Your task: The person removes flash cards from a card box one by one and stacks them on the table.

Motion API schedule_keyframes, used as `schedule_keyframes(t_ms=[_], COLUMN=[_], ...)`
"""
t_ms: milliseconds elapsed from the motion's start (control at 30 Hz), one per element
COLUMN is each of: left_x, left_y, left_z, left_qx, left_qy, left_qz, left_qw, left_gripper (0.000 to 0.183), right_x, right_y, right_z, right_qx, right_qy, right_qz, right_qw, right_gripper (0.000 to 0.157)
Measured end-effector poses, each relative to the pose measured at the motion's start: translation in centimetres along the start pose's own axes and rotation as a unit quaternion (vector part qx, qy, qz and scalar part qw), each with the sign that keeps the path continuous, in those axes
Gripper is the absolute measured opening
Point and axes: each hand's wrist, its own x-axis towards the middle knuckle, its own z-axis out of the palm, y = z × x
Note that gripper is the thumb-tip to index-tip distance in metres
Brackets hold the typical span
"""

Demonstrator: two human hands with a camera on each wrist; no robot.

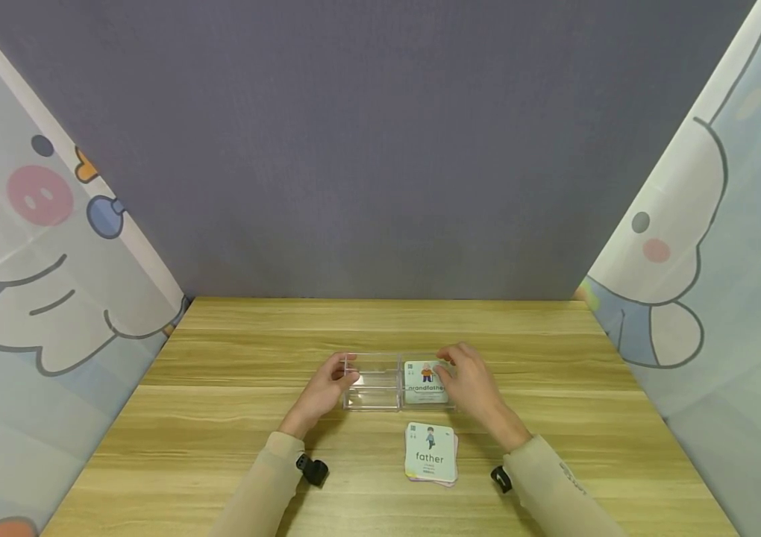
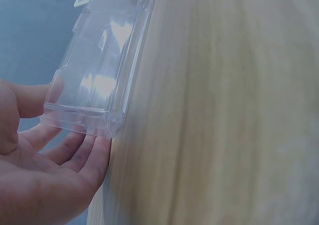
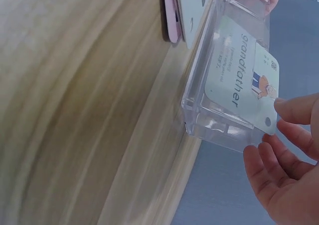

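Note:
A clear plastic box (image 1: pixel 371 399) with two side-by-side compartments lies on the wooden table. My left hand (image 1: pixel 322 389) grips its left end, thumb on top and fingers under the end wall in the left wrist view. A flashcard (image 3: pixel 242 75) reading "grandfather", with a small figure printed on it, sits in the right compartment. At that card's upper right corner is my right hand (image 1: pixel 473 382), pinching it between thumb (image 3: pixel 298 109) and fingers. The other right fingers curve close to the box's right end wall. The left compartment holds no card.
A small stack of flashcards (image 1: pixel 430 453) lies in front of the box, between the forearms, with "father" on top and pink edges below. A dark grey panel (image 1: pixel 380 186) stands behind the table (image 1: pixel 233 335). Cartoon-printed curtains (image 1: pixel 24 298) hang at both sides.

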Motion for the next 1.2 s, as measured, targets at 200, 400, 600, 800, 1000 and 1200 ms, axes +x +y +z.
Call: schedule_keyframes(t_ms=[200, 400, 600, 800, 1000, 1200], left_x=[0.08, 0.05, 0.05, 0.05, 0.03, 0.01], left_y=[-0.03, 0.09, 0.17, 0.08, 0.07, -0.06], left_z=[0.04, 0.06, 0.09, 0.1, 0.11, 0.1], left_qx=[-0.003, -0.001, -0.004, -0.002, -0.002, -0.002], left_qy=[0.005, 0.005, 0.003, 0.004, 0.007, 0.006], left_qz=[-0.005, 0.002, -0.002, -0.001, 0.0, 0.001], left_qw=[1.0, 1.0, 1.0, 1.0, 1.0, 1.0], left_gripper=[0.044, 0.043, 0.043, 0.043, 0.042, 0.043], right_x=[-0.02, 0.04, -0.01, -0.14, -0.14, -0.04], right_y=[0.1, 0.2, 0.31, 0.13, 0.23, 0.26], right_z=[0.12, 0.2, 0.33, 0.17, 0.23, 0.21], right_qx=[-0.011, -0.018, -0.026, -0.022, -0.019, -0.015], right_qy=[-0.01, -0.009, -0.019, -0.019, -0.022, -0.022], right_qz=[-0.005, -0.013, -0.008, -0.01, -0.008, -0.005], right_qw=[1.0, 1.0, 0.999, 1.0, 1.0, 1.0], right_gripper=[0.023, 0.023, 0.022, 0.022, 0.02, 0.018])
